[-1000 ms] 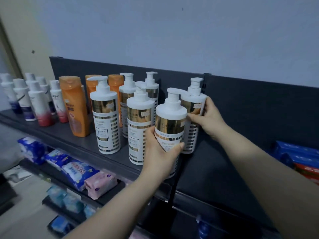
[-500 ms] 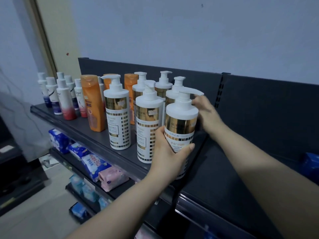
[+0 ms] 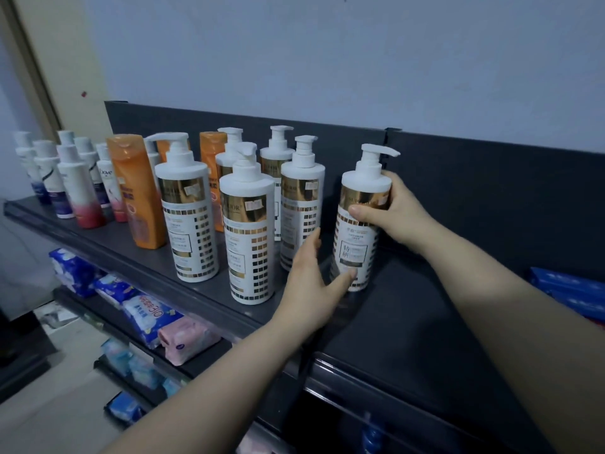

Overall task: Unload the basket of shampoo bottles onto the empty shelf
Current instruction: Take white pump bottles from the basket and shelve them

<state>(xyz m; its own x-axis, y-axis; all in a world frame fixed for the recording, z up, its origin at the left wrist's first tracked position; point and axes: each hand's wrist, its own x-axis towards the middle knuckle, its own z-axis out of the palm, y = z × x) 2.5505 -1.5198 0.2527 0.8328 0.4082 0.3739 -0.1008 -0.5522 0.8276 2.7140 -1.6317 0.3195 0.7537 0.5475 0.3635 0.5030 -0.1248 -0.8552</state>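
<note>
A white pump bottle with a gold band [image 3: 360,221] stands upright on the dark shelf [image 3: 409,322], at the right end of a group of several like bottles [image 3: 248,224]. My right hand [image 3: 389,213] grips its gold band from the right, thumb across the front. My left hand [image 3: 311,286] wraps the bottle's lower part from the left, thumb on the label near the base. The basket is out of view.
Orange bottles [image 3: 137,191] and small white bottles [image 3: 70,181] fill the shelf's left part. Bare dark shelf lies right of the held bottle, with blue boxes [image 3: 569,293] at the far right. Packs of pads [image 3: 147,309] lie on the lower shelves.
The bottle held near the shelf's front has moved back and right and now stands on the shelf. My right hand left the rear bottle and took this one's gold band.
</note>
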